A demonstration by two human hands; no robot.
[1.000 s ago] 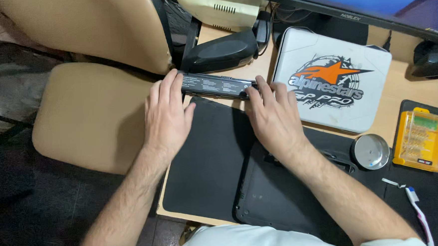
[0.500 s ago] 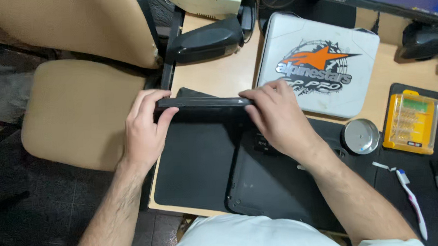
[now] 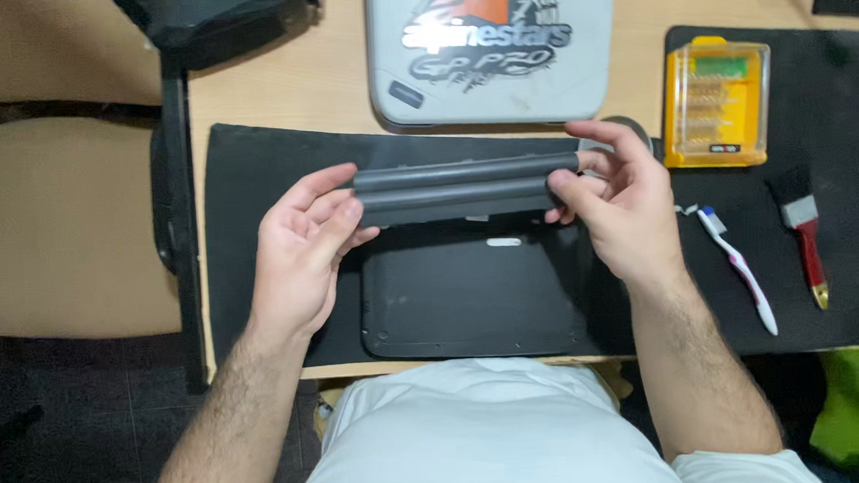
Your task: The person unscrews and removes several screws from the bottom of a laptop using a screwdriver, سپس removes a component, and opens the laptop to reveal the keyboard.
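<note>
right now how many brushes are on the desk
2. A white and pink toothbrush lies on the black mat right of the right hand; a red-handled paintbrush lies further right. Others may be out of view.

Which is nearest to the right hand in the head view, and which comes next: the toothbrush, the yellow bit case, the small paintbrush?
Measured from the right hand:
1. Toothbrush, lying on the black mat just to the hand's right.
2. Yellow bit case, up and to the right, at the mat's far edge.
3. Small paintbrush, farthest right, beyond the toothbrush.
</note>
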